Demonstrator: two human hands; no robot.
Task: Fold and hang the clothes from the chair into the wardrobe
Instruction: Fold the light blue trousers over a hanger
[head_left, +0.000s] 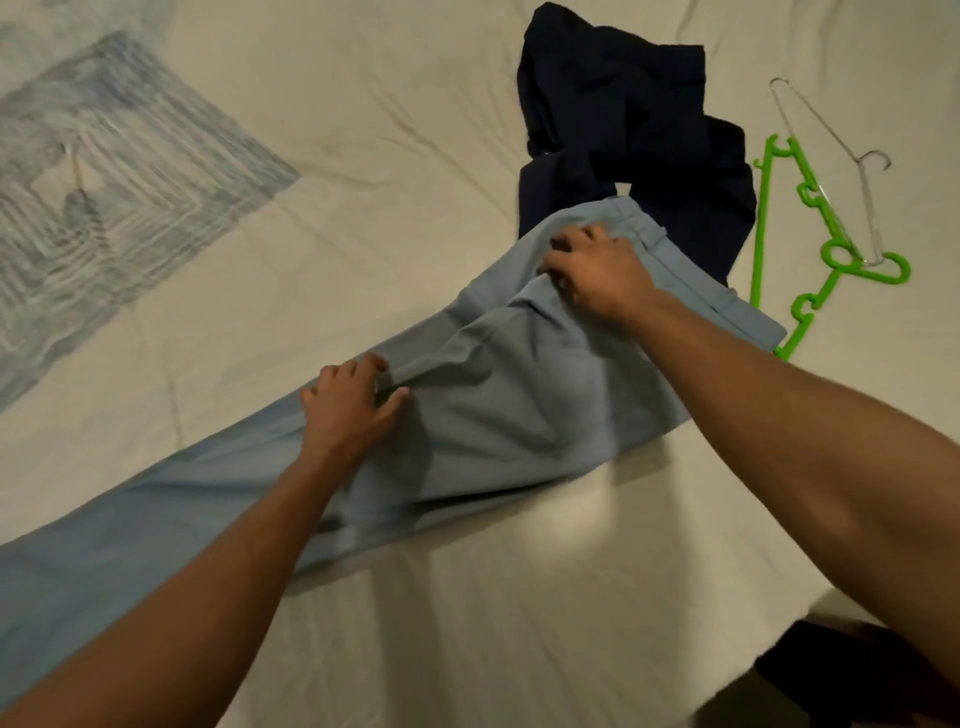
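Note:
Light blue trousers (509, 415) lie stretched diagonally across the cream bed sheet (415, 156), waistband at the upper right, legs running to the lower left. My left hand (348, 405) rests on the thigh part, its fingers and thumb bunching a ridge of cloth. My right hand (597, 273) presses near the waistband with fingers curled into the fabric. A crumpled dark navy garment (623, 130) lies just beyond the waistband. To the right lie a green plastic hanger (774, 218) and a clear hanger (841, 171) overlapping it.
A blue-and-white patterned patch of bedding (93, 197) covers the upper left. The bed's edge (810, 613) runs along the lower right, with dark floor (857, 675) below it.

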